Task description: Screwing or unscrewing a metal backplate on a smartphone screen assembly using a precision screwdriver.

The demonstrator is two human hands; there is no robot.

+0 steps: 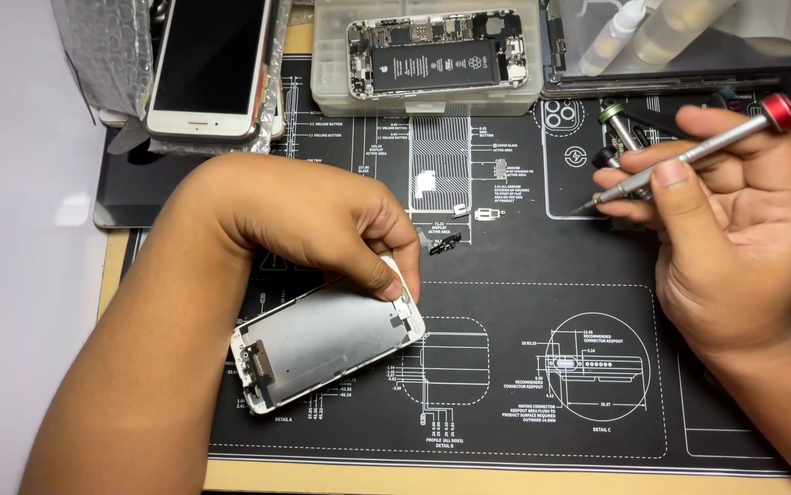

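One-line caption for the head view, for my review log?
Left hand steadies a detached phone screen assembly on a black repair mat; right hand holds a red-capped precision screwdriver.

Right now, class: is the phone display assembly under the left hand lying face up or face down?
Face down. The display assembly shows its bare silver metal backplate and connectors upward, not glass; the left hand steadies its upper edge on the black repair mat.
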